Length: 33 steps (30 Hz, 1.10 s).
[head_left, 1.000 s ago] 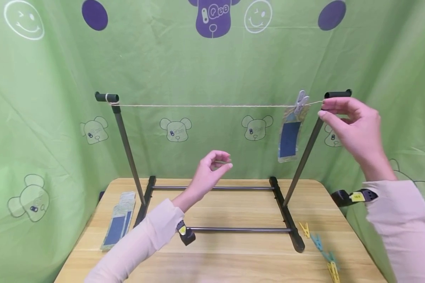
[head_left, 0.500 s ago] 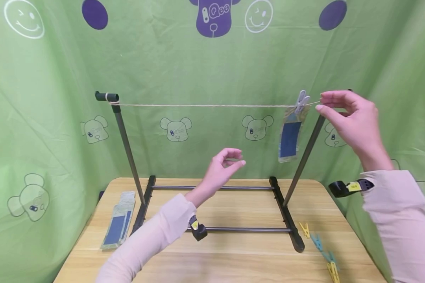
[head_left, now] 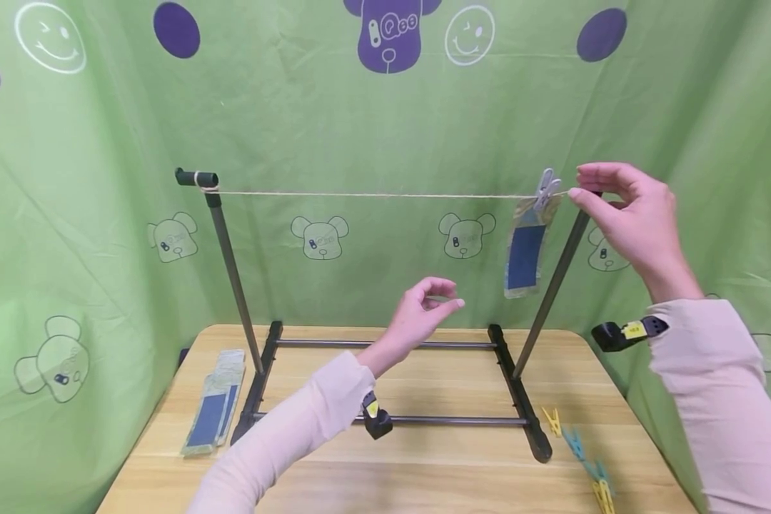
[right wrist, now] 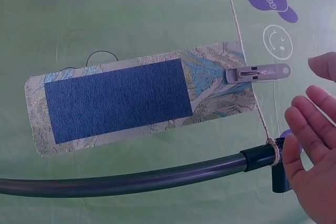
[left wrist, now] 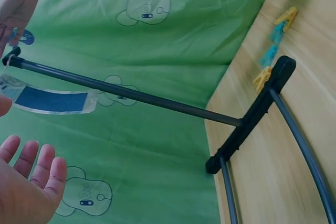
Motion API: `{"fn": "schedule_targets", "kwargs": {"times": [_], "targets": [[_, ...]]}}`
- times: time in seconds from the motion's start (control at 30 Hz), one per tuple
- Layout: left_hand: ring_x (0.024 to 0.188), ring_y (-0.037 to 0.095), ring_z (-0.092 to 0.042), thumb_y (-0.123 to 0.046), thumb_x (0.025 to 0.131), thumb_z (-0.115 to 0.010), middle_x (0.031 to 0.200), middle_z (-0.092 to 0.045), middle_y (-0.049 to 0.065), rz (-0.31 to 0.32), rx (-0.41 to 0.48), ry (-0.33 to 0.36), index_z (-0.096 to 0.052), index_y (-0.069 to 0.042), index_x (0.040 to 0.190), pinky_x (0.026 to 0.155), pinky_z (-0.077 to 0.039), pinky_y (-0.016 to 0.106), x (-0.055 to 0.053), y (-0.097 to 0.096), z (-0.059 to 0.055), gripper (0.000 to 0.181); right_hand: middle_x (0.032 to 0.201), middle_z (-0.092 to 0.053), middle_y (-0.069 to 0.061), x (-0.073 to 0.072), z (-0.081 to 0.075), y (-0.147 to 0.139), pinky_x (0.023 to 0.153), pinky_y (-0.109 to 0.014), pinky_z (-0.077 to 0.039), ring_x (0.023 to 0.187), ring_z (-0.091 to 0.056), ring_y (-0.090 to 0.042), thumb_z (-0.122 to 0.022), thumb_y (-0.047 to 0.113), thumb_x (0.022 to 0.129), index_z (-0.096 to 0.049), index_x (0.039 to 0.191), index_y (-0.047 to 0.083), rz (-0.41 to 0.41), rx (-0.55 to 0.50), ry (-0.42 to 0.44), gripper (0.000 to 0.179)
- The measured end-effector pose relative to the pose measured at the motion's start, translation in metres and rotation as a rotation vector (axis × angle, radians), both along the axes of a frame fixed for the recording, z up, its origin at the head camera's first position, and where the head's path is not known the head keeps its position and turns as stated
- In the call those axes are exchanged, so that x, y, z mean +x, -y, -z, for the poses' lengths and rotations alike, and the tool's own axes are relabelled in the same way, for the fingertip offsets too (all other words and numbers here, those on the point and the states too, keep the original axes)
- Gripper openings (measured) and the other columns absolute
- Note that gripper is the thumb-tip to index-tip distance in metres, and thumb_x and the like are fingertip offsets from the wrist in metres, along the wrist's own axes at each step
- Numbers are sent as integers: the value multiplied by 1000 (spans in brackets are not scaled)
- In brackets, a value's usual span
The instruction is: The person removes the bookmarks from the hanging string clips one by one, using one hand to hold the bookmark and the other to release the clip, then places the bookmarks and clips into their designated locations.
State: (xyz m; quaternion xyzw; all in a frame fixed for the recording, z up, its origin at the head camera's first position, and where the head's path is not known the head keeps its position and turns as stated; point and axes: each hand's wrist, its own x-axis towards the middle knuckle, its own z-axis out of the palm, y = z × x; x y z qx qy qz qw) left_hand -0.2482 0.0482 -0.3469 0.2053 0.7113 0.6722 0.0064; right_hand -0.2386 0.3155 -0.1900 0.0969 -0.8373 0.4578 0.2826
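A patterned fabric strip with a blue rectangle [head_left: 525, 255] hangs from a string [head_left: 360, 194] at its right end, clipped by a pale grey clothespin [head_left: 545, 190]. Just right of this clothespin is my right hand [head_left: 636, 221], thumb and fingers apart. The right wrist view shows a gap between those fingertips and the clothespin [right wrist: 268, 73], and nothing in the hand. My left hand [head_left: 420, 318] hovers below the string, left of the strip, its fingers loosely bent around nothing. The left wrist view has its palm [left wrist: 26, 187] facing up.
A dark metal rack [head_left: 233, 278] stands on the wooden table [head_left: 424, 467] and carries the string between its two posts. Similar strips [head_left: 210, 417] lie at the table's left. Several yellow and blue clothespins [head_left: 575, 445] lie at the right. Green printed cloth [head_left: 385, 128] surrounds the table.
My left hand has moved right, towards the hanging strip. My right hand has shifted slightly left and up, nearer the grey clothespin. The strip and clothespin stay in place on the string.
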Motion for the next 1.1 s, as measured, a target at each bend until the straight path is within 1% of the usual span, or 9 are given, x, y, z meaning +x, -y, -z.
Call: {"fn": "schedule_targets", "kwargs": {"times": [0.2,0.37,0.43,0.6,0.7,0.83,0.9,0.97,1.1], "targets": [[98,20,-60,-22,88,-73,106,-62,-8,-6,-7,10,-62,-12,119,80,-54,25,0,-10,0,35,115,-65,11,-4,-2,-3,81,-7,-44,102,-56,-2,-72,27,90,-64,126,19,4,42,7,38],[95,13,-60,-27,88,-73,108,-63,-6,-21,-34,6,-61,-11,120,79,-54,23,-3,-20,1,38,115,-64,12,-9,-3,-4,80,-8,-44,102,-55,-1,-71,28,90,-63,127,20,-1,72,14,39],[94,11,-60,-28,87,-73,110,-63,-3,-24,-47,-1,-60,-11,121,78,-54,23,-5,-23,3,40,114,-64,13,-11,-3,-4,80,-9,-43,102,-55,-1,-71,29,90,-63,127,21,0,84,20,39],[92,11,-60,-29,87,-73,109,-63,-2,-32,-74,-9,-61,-11,119,75,-54,23,-8,-29,8,37,115,-64,12,-13,-3,-2,79,-11,-44,101,-55,-1,-70,33,90,-62,128,22,6,119,38,40],[91,11,-60,-30,87,-73,108,-63,-4,-33,-96,-14,-62,-13,117,74,-54,22,-8,-32,11,36,118,-65,9,-13,-2,-2,76,-12,-43,101,-55,-2,-69,35,91,-62,129,23,7,142,53,41],[91,9,-59,-32,88,-72,109,-63,-3,-33,-113,-17,-62,-13,117,73,-54,21,-9,-36,13,37,119,-65,7,-15,-1,-2,75,-13,-42,101,-54,-3,-68,35,91,-61,130,22,-2,156,47,41],[90,8,-59,-32,88,-72,111,-63,-1,-30,-111,-13,-62,-13,117,73,-54,21,-9,-39,13,36,118,-65,8,-17,-1,-2,75,-13,-41,101,-54,-3,-68,35,92,-61,130,21,-4,162,41,41],[90,7,-58,-31,88,-72,111,-63,-1,-28,-106,-3,-62,-14,117,73,-54,21,-9,-42,14,36,118,-64,8,-18,-1,-2,76,-14,-41,102,-54,-4,-67,35,92,-60,131,20,-7,166,46,42],[90,8,-59,-30,88,-73,108,-63,-3,-30,-98,6,-62,-12,118,73,-54,21,-9,-49,16,36,125,-62,3,-20,-1,-2,80,-16,-42,106,-53,-5,-64,38,93,-57,135,20,-5,188,72,46]]}}
